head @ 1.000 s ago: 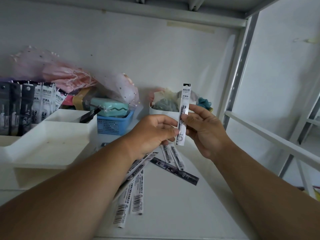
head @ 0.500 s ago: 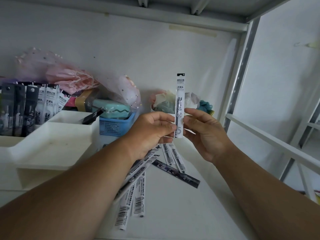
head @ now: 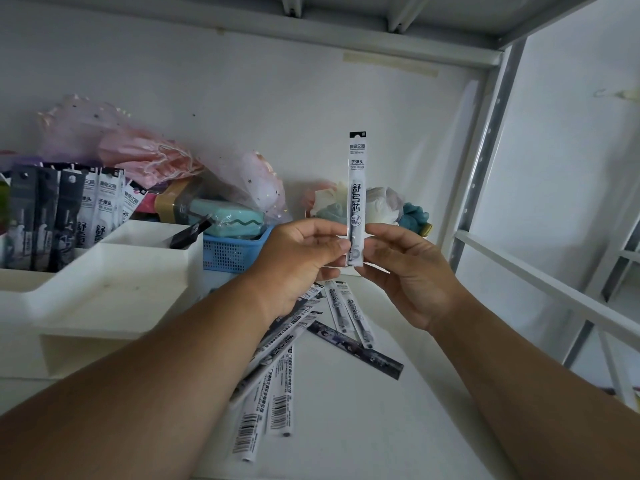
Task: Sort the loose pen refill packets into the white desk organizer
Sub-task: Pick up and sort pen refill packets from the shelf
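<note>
While loose packets (head: pixel 277 368) lie at lower centre, both hands, left (head: pixel 298 261) and right (head: pixel 405 271), pinch one upright packet (head: pixel 356 188) mid-frame.

A single view is given, taken from a wide-angle camera worn on the person's head. It is aimed forward and slightly down, toward a white back wall (head: pixel 242 98) under an overhead shelf (head: pixel 346 26). Both forearms are seen entering from the bottom corners and converging mid-frame, where the fingers (head: pixel 332 245) are held close to the lens at about arm's length. Below the fingers, the tabletop (head: pixel 363 427) is seen from above at a steep angle. Left of the fingers, the white desk organizer (head: pixel 104 289) is caught near the edge, bent by the lens. Right of the fingers, shelf uprights (head: pixel 491 161) are seen slanting. No second view is supplied, so nothing is shared.
</note>
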